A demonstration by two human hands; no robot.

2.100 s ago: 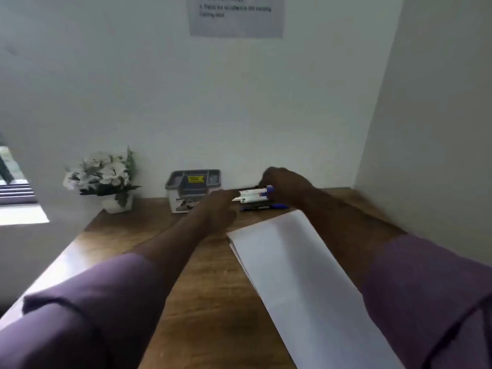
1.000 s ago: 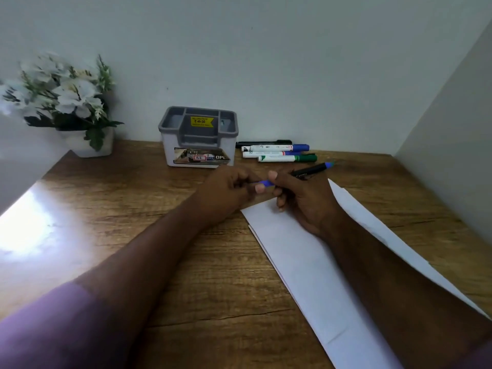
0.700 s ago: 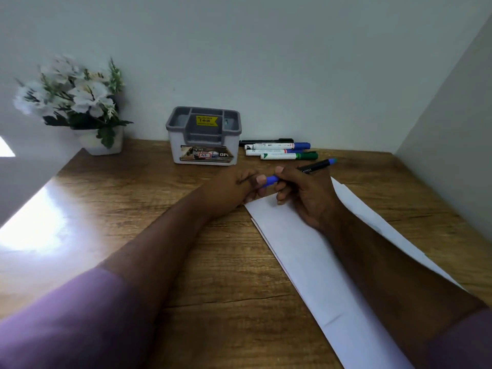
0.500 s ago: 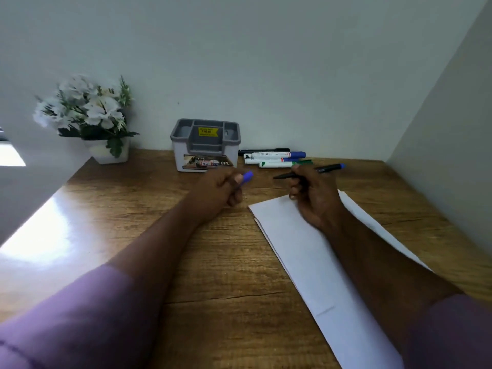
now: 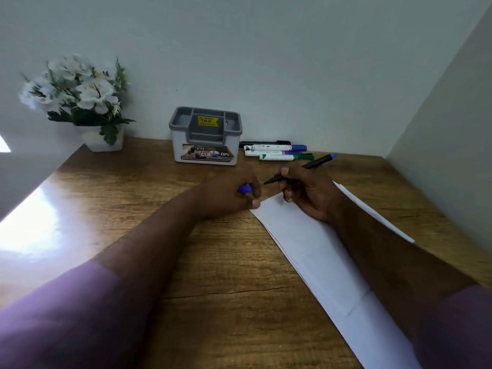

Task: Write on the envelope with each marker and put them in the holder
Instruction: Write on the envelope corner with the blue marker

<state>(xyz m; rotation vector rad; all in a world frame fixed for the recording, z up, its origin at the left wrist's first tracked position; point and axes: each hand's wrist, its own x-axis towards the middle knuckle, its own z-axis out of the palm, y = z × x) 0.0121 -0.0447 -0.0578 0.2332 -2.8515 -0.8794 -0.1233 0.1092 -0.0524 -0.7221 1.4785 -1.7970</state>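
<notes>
A long white envelope (image 5: 316, 251) lies slanted on the wooden desk (image 5: 213, 262). My right hand (image 5: 306, 193) rests on its far end and grips a thin black marker (image 5: 316, 161) with a blue end, uncapped, tip pointing left above the paper. My left hand (image 5: 229, 193) sits just left of the envelope's corner, closed around the blue cap (image 5: 244, 189). A grey and white holder (image 5: 205, 135) stands at the back by the wall. Several more markers (image 5: 277, 151) lie in a row to its right.
A white pot of white flowers (image 5: 80, 102) stands at the back left corner. A wall closes the desk at the back, and a side panel (image 5: 447, 155) on the right. Bright glare lies on the desk's left part.
My right hand brought the black marker from the row to the envelope. My left hand pulled its blue cap off, then came down beside the envelope's corner holding the cap.
</notes>
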